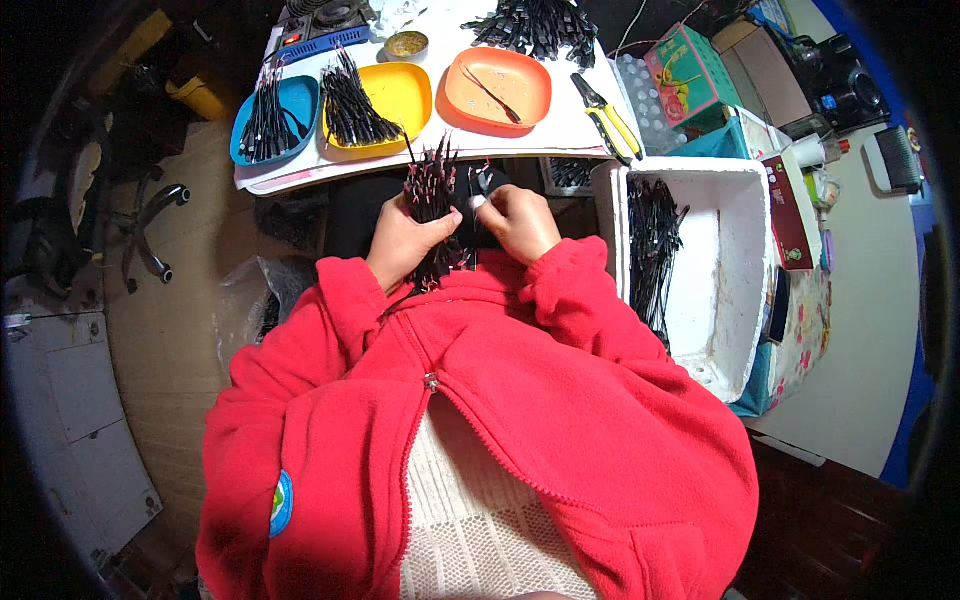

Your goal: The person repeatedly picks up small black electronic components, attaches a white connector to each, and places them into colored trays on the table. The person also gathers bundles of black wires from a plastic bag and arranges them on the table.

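Observation:
Above my lap, my left hand (405, 242) is wrapped round a thick bundle of short black wires (432, 190) with reddish and bare ends pointing up. Close to its right, my right hand (520, 224) has thumb and finger pinched together at a single black wire (484, 182) with a pale end. Whether that wire is apart from the bundle I cannot tell. On the table beyond my hands are a blue tray (238, 140) and a yellow tray (418, 95), both piled with black wires. An orange tray (535, 75) holds a wire or two.
Yellow-handled wire strippers (610, 120) lie at the white table's (585, 140) right edge. A white foam box (745, 260) at my right holds more black wires (652, 250). A small metal bowl (407, 45) and another wire pile (540, 28) sit farther back.

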The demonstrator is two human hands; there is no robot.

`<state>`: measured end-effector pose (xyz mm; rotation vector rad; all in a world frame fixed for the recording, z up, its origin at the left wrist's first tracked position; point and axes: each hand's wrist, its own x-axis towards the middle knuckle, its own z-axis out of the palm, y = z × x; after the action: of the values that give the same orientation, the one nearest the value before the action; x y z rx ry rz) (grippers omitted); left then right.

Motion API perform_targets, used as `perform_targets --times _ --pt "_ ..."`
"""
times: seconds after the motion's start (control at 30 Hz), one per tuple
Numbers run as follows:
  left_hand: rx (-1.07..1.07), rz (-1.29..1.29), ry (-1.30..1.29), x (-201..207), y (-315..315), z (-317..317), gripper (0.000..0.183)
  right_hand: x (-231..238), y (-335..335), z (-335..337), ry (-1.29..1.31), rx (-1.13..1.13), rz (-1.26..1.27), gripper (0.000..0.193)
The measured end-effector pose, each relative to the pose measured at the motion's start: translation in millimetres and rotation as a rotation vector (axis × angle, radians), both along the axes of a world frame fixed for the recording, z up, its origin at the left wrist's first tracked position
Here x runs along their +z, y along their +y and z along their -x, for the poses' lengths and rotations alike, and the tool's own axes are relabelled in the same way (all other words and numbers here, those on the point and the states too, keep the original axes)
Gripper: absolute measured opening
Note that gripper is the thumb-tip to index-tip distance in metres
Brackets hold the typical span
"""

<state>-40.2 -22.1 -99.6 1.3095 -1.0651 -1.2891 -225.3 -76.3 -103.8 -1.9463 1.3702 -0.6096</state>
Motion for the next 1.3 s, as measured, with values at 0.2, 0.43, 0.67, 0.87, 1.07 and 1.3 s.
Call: perform_targets --times 0.2,0.43,0.67,0.87,1.07,1.3 --pt "-0.039 -0.109 0.148 -2 -10 1 0.018 -5 0 -18 -0.113 0.036 -0.115 0.025" --pt "-0.086 -0.080 0.423 1 -6 -12 0.023 -1 16 -22 -0.662 0.022 -0.519 0.018" --pt "-0.348 -0.220 0.542 -4 -15 -29 0.033 6 14 -24 -0.828 0.036 -0.589 0.018" --pt "-0.379 -0.223 0.664 -12 -13 -36 0.032 7 18 -16 -0.902 0.007 -0.487 0.019" --pt "-0.464 -0.196 0.703 -17 -16 -43 0.034 35 14 14 -1.015 -0.117 -0.460 0.021" --pt "-0.393 -0.177 0.817 -9 -12 -35 0.047 31 23 4 -0.116 0.604 0.678 0.040"
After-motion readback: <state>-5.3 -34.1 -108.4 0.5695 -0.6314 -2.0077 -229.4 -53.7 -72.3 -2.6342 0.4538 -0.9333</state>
